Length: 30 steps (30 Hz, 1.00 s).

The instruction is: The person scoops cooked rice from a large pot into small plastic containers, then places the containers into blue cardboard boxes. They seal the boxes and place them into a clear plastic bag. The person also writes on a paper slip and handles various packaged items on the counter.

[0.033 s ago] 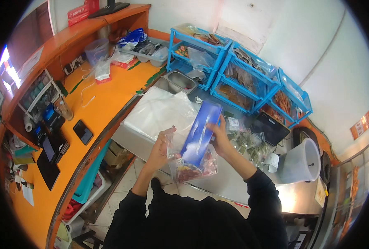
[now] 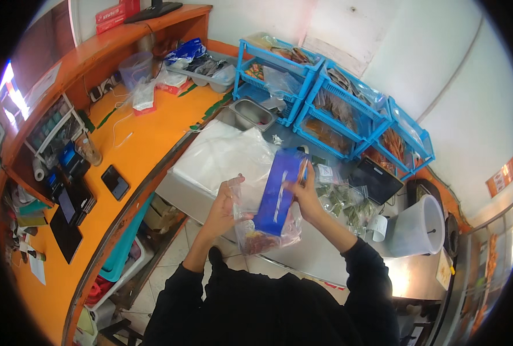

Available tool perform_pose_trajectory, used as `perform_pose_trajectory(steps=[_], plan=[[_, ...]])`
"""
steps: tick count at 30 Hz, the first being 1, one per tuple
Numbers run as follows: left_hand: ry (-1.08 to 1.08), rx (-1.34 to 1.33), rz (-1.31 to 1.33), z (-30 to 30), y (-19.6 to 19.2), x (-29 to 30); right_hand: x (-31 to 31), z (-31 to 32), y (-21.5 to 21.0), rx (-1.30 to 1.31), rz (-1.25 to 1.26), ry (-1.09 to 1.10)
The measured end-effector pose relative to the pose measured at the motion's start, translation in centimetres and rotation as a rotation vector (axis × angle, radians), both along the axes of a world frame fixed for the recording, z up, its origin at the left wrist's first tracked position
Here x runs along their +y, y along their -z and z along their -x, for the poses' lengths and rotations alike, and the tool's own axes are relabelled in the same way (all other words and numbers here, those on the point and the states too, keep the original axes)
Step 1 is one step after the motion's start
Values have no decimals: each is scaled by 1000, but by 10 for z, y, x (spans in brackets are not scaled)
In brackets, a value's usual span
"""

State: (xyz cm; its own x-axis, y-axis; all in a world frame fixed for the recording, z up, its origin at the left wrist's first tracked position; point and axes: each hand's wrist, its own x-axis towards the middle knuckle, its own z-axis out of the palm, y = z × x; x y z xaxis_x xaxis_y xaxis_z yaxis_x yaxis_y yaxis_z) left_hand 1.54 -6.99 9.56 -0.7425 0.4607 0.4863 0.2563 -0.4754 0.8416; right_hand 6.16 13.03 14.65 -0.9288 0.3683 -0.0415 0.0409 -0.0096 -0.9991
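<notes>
A long blue box (image 2: 277, 193) is gripped in my right hand (image 2: 303, 193), tilted over the near side of the metal counter. My left hand (image 2: 224, 205) pinches the edge of a clear plastic bag (image 2: 262, 241) with reddish and yellowish contents. The lower end of the box overlaps the bag; whether it is inside or in front of it I cannot tell. Beyond my left hand lies a stack of clear plastic sheets or bags (image 2: 219, 155). To the right of my right hand, bags of green leaves (image 2: 343, 202) rest on the counter.
Blue stacking baskets (image 2: 320, 124) with bagged goods line the wall. A metal tray (image 2: 250, 111) sits before them. A dark tablet (image 2: 376, 180) and a translucent bucket (image 2: 418, 228) stand at the right. On the orange counter (image 2: 135, 155) to the left lies a phone (image 2: 115, 183).
The blue box has turned a little in my right hand, with its upper end lower and nearer to me. My left hand and the bag stay nearly in place.
</notes>
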Motion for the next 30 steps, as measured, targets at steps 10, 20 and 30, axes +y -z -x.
perform_pose_trajectory(steps=[10, 20, 30], plan=[[-286, 68, 162, -1, -4, 0, 26, 1, -7, 127, -916, -683], [-89, 267, 302, -7, -35, 4, 9, -13, -4, 114, -1206, -972], [-192, 328, 290, -12, -30, 7, -7, -17, 20, 141, -1583, -1017]])
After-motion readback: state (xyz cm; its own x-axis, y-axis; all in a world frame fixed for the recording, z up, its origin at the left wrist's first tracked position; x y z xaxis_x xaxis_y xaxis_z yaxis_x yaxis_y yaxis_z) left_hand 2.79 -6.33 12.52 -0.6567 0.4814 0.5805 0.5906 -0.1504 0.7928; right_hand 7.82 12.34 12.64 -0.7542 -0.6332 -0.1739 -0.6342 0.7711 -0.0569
